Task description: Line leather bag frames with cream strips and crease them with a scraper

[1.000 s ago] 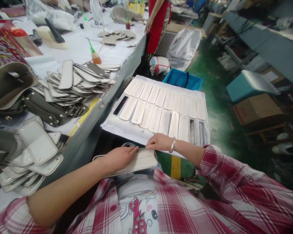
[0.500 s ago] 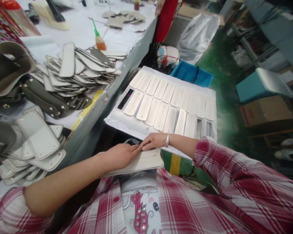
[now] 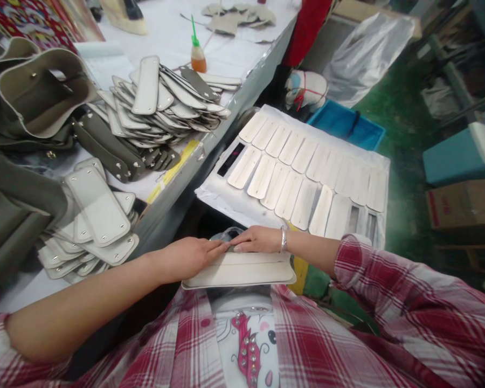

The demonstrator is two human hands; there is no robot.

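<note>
A long off-white leather strap panel (image 3: 242, 270) with rounded corners and a line along its length lies crosswise in front of my body. My left hand (image 3: 188, 258) covers its left end and far edge, fingers stretched toward the middle, thumb hidden. My right hand (image 3: 261, 240) meets it there, with its fingers pressed together along the same far edge. The fingertips of both hands nearly touch. What is under the panel cannot be seen.
To the right, a white-covered board (image 3: 214, 191) bears rows of similar pale pieces. On the left table are stacked strap pieces (image 3: 145, 86), riveted pieces (image 3: 99, 207), a dark bag (image 3: 44, 91) and a glue bottle (image 3: 198, 58). A blue crate (image 3: 345, 124) stands behind the board.
The view has shifted, so the table and board appear farther right and mostly lower. Both hands stay at the panel's far edge; the panel now appears more level, with its left end showing more.
</note>
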